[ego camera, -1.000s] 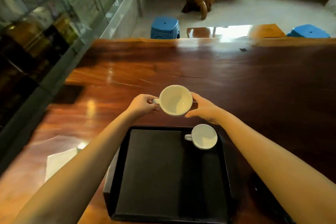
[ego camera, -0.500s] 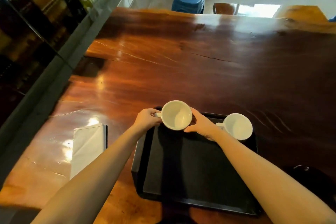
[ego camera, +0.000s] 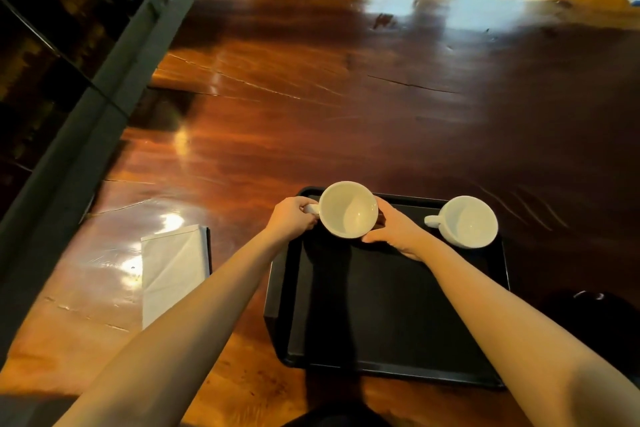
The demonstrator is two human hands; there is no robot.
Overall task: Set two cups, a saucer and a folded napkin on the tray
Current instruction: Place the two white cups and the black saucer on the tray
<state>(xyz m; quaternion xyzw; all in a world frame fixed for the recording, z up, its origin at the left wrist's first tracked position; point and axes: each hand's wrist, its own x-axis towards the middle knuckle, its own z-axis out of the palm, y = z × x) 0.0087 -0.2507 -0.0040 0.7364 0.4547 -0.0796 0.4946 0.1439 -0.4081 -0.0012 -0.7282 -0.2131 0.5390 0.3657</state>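
Two hands on one white cup [ego camera: 348,210] right now: your left hand [ego camera: 294,218] is pinched shut on its handle, your right hand [ego camera: 398,232] is closed against the opposite wall, and the cup sits squarely between them over the far left corner of the black tray [ego camera: 381,305]. It looks like glazed ceramic, so treat it as stiff, smooth, a touch slippery and ready to chip; that handle-plus-wall hold is the sensible one. I can't tell whether its base is touching the tray. A second white cup [ego camera: 465,222] stands upright in the far right corner, well apart from your fingers. Off to the left, the folded napkin [ego camera: 173,274] waits on the wooden table [ego camera: 346,97], soft and light, best lifted by an edge.
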